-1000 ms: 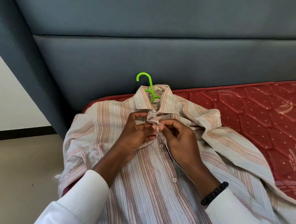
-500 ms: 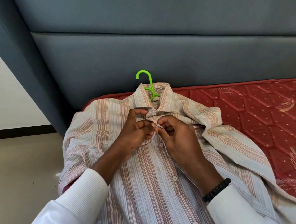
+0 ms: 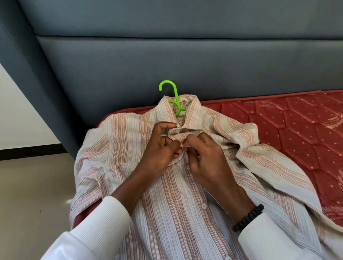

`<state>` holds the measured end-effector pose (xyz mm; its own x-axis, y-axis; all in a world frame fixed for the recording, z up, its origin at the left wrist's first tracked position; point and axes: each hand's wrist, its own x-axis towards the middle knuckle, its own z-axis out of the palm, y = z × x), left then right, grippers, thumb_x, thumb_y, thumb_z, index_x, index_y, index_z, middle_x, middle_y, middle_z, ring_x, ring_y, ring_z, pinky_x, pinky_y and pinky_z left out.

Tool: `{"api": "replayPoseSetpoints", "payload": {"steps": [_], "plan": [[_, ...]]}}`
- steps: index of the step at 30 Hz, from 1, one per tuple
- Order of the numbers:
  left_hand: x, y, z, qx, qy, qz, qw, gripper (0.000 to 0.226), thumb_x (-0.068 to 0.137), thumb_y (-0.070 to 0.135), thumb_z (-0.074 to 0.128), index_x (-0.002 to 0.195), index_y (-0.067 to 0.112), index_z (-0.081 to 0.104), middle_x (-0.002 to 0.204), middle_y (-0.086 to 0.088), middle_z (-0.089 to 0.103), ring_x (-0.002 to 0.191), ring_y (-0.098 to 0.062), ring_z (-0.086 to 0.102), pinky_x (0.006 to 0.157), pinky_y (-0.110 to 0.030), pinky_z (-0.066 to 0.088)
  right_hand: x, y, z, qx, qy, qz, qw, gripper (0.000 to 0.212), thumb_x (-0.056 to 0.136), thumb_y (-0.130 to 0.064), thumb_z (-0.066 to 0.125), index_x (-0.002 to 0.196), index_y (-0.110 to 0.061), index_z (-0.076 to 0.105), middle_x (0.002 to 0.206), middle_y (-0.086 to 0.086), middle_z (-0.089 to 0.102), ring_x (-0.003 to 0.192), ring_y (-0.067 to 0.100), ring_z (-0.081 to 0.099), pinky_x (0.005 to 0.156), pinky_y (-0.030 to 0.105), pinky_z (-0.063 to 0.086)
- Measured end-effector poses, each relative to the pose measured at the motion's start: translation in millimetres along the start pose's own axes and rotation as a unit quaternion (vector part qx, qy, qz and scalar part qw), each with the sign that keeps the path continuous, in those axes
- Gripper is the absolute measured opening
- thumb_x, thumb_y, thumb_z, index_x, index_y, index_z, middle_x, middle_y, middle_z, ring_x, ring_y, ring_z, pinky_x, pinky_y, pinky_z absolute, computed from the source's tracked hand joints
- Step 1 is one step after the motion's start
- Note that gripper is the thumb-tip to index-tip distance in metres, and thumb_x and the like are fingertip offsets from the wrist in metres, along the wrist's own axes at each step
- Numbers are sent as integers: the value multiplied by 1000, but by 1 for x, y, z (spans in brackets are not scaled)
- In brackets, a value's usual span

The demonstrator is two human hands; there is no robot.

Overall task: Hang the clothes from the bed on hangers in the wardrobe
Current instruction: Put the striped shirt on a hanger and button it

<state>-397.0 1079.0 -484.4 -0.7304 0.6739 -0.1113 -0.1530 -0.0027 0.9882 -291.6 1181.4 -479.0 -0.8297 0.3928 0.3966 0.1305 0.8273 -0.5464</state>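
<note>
A striped pink-and-white shirt (image 3: 178, 224) lies face up on the red mattress (image 3: 304, 130), its collar toward the headboard. A green plastic hanger (image 3: 174, 97) sits inside it, with only the hook and neck sticking out of the collar. My left hand (image 3: 160, 151) pinches the left edge of the shirt front just below the collar. My right hand (image 3: 207, 158) pinches the opposite placket edge at the top button. Both hands meet at the shirt's neck. Several lower buttons are fastened.
A grey padded headboard (image 3: 193, 65) rises right behind the collar. The mattress corner lies under the shirt's left shoulder, with beige floor (image 3: 13, 198) below to the left and a white wall with a dark skirting behind it.
Both hands have kept working at the top of the placket, shifting slightly up toward the collar. The bunched fabric there has flattened a little. The shirt and hanger have stayed in place.
</note>
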Motion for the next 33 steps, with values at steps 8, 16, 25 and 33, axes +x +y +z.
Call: {"api": "replayPoseSetpoints", "payload": {"steps": [8,16,25,33], "plan": [[-1,-7,17,8,66,39,997,45,85,3,62,112,38,52,73,-12,56,65,-20,54,67,-38,47,3,-3,4,-10,90,62,994,14,85,-7,63,86,-13,51,75,-1,56,67,13,50,58,25,39],[-12,7,9,104,131,10,986,15,95,27,57,102,29,44,75,-8,66,59,-18,64,60,-37,52,-3,-5,-34,41,-179,165,969,34,84,-26,77,107,-26,52,89,-6,63,79,14,62,70,33,50],[-52,-23,38,475,43,11,879,39,94,24,57,132,16,57,129,-8,53,115,-29,58,92,-32,45,-53,-3,-35,-60,-96,246,963,15,98,-31,53,105,-20,59,95,5,68,90,28,63,72,34,49],[-42,-24,52,457,112,13,882,5,85,26,69,90,25,71,106,-2,69,97,-24,66,79,-32,50,-54,17,-38,122,-99,277,948,20,88,-21,76,107,-16,74,89,-8,67,80,1,60,61,0,36]]}}
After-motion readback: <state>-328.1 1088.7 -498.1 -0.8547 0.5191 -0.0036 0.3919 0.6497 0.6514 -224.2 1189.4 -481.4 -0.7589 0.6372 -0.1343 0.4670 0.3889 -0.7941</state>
